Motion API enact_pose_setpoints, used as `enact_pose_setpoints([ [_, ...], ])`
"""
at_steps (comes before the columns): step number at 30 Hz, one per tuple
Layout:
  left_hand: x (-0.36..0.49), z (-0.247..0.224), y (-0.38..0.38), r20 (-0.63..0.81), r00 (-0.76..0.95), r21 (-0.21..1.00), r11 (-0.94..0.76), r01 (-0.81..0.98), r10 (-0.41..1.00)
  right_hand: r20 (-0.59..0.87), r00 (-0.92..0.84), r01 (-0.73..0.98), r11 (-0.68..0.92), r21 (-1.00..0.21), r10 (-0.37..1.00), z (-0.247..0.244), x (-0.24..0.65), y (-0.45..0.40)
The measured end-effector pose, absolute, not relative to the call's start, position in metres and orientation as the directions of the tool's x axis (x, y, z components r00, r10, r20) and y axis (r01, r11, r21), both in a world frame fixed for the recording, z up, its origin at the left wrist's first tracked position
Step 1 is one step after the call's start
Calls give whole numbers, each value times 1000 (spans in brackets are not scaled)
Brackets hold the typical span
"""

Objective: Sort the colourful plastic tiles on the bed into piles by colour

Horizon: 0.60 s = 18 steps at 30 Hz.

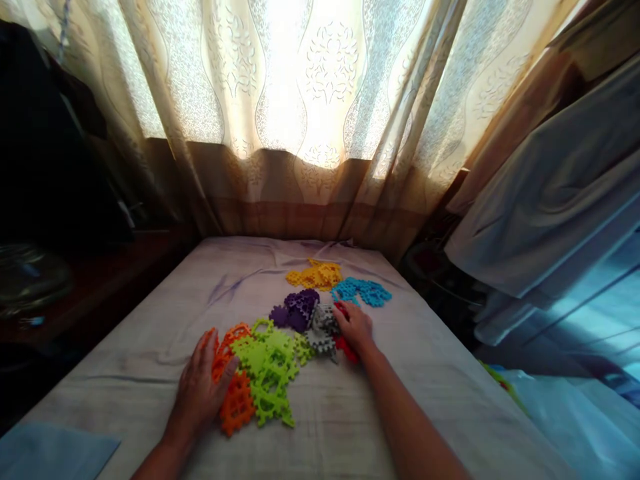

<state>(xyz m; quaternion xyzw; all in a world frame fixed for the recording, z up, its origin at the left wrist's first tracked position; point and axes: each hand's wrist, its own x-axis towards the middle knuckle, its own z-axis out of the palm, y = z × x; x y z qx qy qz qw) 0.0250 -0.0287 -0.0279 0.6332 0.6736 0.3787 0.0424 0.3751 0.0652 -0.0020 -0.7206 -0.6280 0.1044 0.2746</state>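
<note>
My left hand (200, 380) lies at the left edge of a heap of orange interlocking toy pieces (237, 403), its fingers stretched out and the thumb apart, touching them. Lime green pieces (273, 367) are spread right beside the orange ones. My right hand (356, 327) is curled over red interlocking pieces (346, 349), covering most of them. Grey pieces (321, 330) touch the red ones on the left. Farther back are piles of purple pieces (299, 310), blue pieces (363, 292) and yellow pieces (317, 274). The pieces have toothed, gear-like edges.
Everything lies on a pale cloth-covered surface (150, 347). A patterned curtain (310, 133) hangs behind it. Dark furniture (100, 280) stands at left, hanging clothes (545, 180) at right. A light blue sheet (55, 450) lies at the near left corner.
</note>
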Motion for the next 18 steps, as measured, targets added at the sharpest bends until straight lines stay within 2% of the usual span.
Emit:
enact_pose_setpoints([
  [2, 25, -26, -28, 420, -250, 627, -80, 775, 872, 192, 144, 830, -13, -558, 971, 0, 341, 63],
  [5, 22, -23, -31, 414, -331, 703, -67, 708, 848, 228, -45, 790, 175, -588, 973, 1, 302, 66],
  [7, 20, -20, -33, 399, -367, 737, -56, 674, 840, 281, -185, 748, 321, -580, 942, 5, 297, 77],
  [9, 20, -17, -34, 376, -395, 765, -41, 643, 838, 337, -196, 759, 360, -543, 921, 13, 316, 97],
  [10, 20, -16, -35, 362, -414, 781, -29, 624, 835, 347, -115, 803, 293, -518, 931, 19, 334, 108],
  [12, 20, -12, -35, 325, -463, 820, -1, 573, 824, 330, 217, 882, -40, -469, 919, 29, 383, 130],
  [15, 20, -9, -34, 267, -529, 876, 25, 481, 806, 261, 506, 808, -347, -476, 822, 32, 462, 153],
  [16, 20, -8, -34, 254, -541, 889, 27, 458, 802, 211, 564, 773, -421, -474, 798, 29, 483, 159],
  [18, 19, -9, -34, 238, -553, 900, 33, 435, 798, 142, 579, 754, -461, -468, 803, 18, 509, 171],
])
